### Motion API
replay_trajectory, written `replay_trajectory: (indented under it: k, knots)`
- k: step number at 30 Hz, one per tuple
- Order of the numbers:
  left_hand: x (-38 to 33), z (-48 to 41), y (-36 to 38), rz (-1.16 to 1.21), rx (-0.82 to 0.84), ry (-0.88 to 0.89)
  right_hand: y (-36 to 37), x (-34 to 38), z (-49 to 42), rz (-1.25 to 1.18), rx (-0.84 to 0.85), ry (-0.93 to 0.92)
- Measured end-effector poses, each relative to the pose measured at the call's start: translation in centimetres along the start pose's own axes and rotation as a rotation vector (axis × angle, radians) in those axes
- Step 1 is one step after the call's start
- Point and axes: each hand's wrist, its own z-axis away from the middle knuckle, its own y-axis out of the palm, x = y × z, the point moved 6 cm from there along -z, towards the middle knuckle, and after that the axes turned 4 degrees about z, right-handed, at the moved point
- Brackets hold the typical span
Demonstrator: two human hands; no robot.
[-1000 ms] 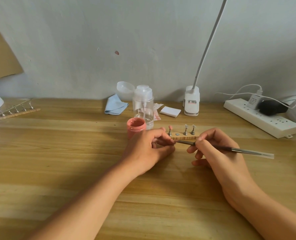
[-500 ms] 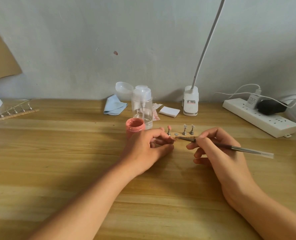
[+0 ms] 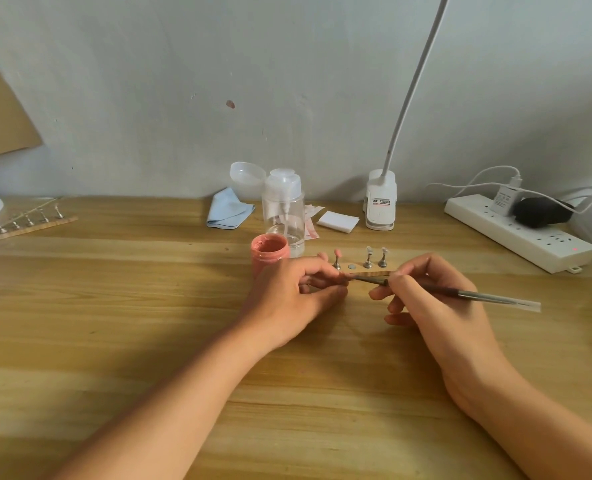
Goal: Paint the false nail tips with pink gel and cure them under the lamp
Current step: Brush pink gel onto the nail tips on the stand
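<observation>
A false tip on its metal post is likely feather-light, stiff, and easily smudged while wet, so I judge the post, not the painted face, to be the place to take hold. The left hand's point(image 3: 287, 296) fingertips point(image 3: 324, 270) are pinching together round a small stand, mostly hidden, so I cannot tell whether a tip is sitting on it. The right hand point(image 3: 436, 306) is pinching a thin brush point(image 3: 460, 293) near its ferrule, lower fingers loosely spread, the bristle end reaching toward nine o'clock at the left thumb. At twelve o'clock of the hands, the wooden strip point(image 3: 374, 273) is carrying three posts: one pink tip point(image 3: 338, 252) and two clear tips point(image 3: 369, 250). The pink gel jar point(image 3: 270, 251) is standing open at eleven o'clock of the left hand.
</observation>
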Motion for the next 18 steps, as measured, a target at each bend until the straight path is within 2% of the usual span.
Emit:
replay_trajectory:
  k: [18]
  knots:
    - [-0.39,0.19,0.0,0.038,0.024,-0.02,-0.67,0.37,0.0,-0.027,-0.078,0.013]
